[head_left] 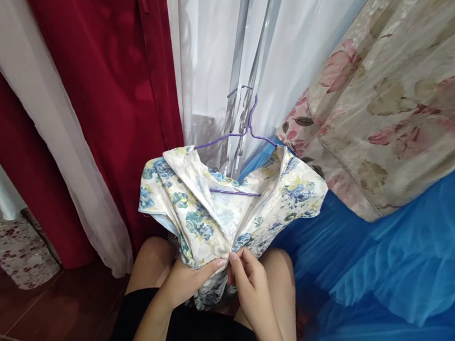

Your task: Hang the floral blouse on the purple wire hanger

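Observation:
A white dress with blue, green and yellow flowers (198, 223) hangs on a purple wire hanger (232, 136) and lies across my knees, its front parted in a V. My left hand (191, 278) grips the cloth left of the V's low point, thumb on top and the other fingers underneath, out of sight. Just beside it, my right hand (248, 278) pinches the front edge between thumb and curled fingers. Any fastener at the pinch is too small to make out. Below the hands the dress bunches between my thighs.
Dark red fabric (107, 91) hangs at the left, with white cloth (210, 49) straight ahead. On the right are a beige floral garment (410, 106) and blue tulle (409, 264). Brown-red floor tiles (35, 301) show at lower left.

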